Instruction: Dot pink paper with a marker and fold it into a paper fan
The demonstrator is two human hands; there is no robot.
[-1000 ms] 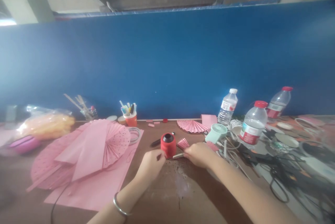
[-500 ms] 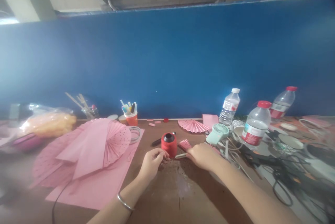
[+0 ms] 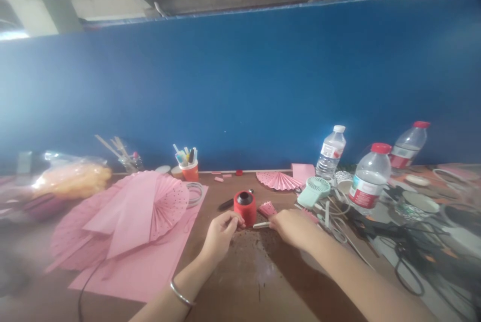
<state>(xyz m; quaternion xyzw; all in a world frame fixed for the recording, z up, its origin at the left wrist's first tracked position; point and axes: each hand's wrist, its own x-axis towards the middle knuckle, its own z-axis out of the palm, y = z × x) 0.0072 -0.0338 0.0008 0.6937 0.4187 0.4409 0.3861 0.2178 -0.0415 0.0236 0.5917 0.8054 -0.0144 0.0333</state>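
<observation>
Red pot [image 3: 245,207] stands upright mid-table, toward the back edge. Left hand [image 3: 221,232], fingers curled and pinching something too small to tell, touches the pot's near left base. Right hand [image 3: 290,225], just right of the pot, closes on a pale stick [image 3: 261,224]; its long axis lies left–right, free end pointing at the pot. Pink fan [image 3: 267,208] lies beside.

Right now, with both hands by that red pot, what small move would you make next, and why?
Probably bring the stick in the right hand to the left hand: the fingers there pinch together beside the red pot, and the stick's tip already points that way.
</observation>
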